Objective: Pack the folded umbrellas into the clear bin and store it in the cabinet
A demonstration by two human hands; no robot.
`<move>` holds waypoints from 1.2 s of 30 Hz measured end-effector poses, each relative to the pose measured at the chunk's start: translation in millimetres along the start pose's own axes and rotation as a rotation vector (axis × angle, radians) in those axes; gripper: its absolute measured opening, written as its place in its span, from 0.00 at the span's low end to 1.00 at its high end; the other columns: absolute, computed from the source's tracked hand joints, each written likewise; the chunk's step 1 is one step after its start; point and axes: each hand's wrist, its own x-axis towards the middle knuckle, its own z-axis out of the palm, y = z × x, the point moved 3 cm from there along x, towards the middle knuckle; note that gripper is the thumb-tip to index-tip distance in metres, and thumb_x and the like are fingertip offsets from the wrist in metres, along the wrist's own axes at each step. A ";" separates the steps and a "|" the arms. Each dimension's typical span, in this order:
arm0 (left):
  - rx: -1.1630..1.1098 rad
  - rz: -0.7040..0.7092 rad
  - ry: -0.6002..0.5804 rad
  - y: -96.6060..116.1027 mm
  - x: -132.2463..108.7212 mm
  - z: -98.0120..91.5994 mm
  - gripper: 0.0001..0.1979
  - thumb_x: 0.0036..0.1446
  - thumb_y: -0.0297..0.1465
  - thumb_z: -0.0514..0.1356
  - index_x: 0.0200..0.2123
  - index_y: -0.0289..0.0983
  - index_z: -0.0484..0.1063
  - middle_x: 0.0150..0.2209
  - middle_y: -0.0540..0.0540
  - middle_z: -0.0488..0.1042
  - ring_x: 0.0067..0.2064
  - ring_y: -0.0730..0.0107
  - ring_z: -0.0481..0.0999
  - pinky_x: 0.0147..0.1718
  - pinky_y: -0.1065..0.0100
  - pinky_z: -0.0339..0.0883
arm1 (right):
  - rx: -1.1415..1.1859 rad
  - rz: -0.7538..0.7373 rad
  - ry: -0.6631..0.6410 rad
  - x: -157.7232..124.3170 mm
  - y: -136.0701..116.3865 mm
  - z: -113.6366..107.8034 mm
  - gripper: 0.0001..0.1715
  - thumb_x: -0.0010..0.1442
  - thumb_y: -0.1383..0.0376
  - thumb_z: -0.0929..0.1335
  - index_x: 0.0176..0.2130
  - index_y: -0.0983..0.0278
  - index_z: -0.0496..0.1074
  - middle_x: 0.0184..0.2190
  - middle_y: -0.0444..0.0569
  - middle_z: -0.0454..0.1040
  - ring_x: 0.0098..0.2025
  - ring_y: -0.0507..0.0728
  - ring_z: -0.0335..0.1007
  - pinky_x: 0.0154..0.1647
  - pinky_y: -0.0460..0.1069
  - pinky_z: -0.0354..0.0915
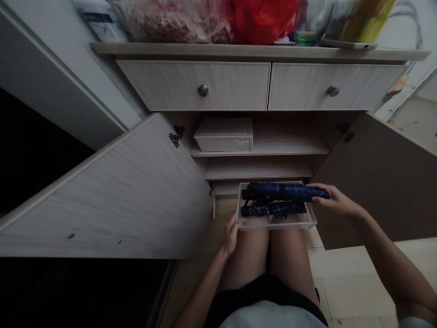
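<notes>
A clear plastic box (pixel 259 225) sits over my thighs, in front of the cabinet. My left hand (pixel 232 231) grips its left end, fingers wrapped on the wall. Inside lies a dark plaid folded umbrella (pixel 273 209). Behind it, a blue folded umbrella (pixel 280 191) lies along the far side, its right end sticking out past the box's wall. My right hand (pixel 332 199) is closed around that right end, thumb below and fingers on top.
The cabinet's left door (pixel 112 200) and right door (pixel 378 182) stand wide at both sides. A lidded white box (pixel 225 135) rests on the upper shelf (pixel 287 136). Two drawers with round knobs are closed above. Bags, including a red bag (pixel 262 20), and a glass (pixel 310 23) crowd the top.
</notes>
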 end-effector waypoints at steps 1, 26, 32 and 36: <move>-0.003 -0.001 -0.002 -0.7 0.1 0.2 0.36 0.54 0.45 0.59 0.64 0.36 0.68 0.61 0.38 0.72 0.52 0.51 0.78 0.58 0.52 0.66 | -0.011 -0.015 -0.058 -3.4 -3.4 4.4 0.28 0.61 0.51 0.69 0.55 0.63 0.74 0.45 0.53 0.79 0.43 0.61 0.76 0.45 0.54 0.73; -0.029 0.098 0.007 1.3 1.4 -0.3 0.33 0.53 0.42 0.60 0.62 0.36 0.72 0.67 0.42 0.65 0.71 0.49 0.56 0.71 0.50 0.42 | -0.315 -0.183 -0.395 6.6 -15.6 57.8 0.23 0.59 0.65 0.71 0.54 0.63 0.72 0.50 0.56 0.73 0.53 0.61 0.71 0.55 0.56 0.67; 0.007 0.082 0.019 2.5 -0.3 0.4 0.34 0.52 0.43 0.60 0.61 0.37 0.72 0.67 0.42 0.66 0.71 0.49 0.58 0.71 0.51 0.44 | -0.390 -0.146 -0.428 11.7 -11.4 62.0 0.26 0.55 0.66 0.74 0.54 0.65 0.75 0.50 0.56 0.73 0.52 0.63 0.72 0.54 0.55 0.66; 0.038 0.072 0.028 6.9 -1.9 0.8 0.33 0.53 0.43 0.59 0.61 0.37 0.72 0.66 0.42 0.67 0.70 0.50 0.59 0.71 0.51 0.45 | -0.502 -0.142 -0.443 15.5 -11.1 65.4 0.25 0.54 0.66 0.76 0.52 0.62 0.78 0.49 0.55 0.75 0.51 0.64 0.72 0.53 0.56 0.65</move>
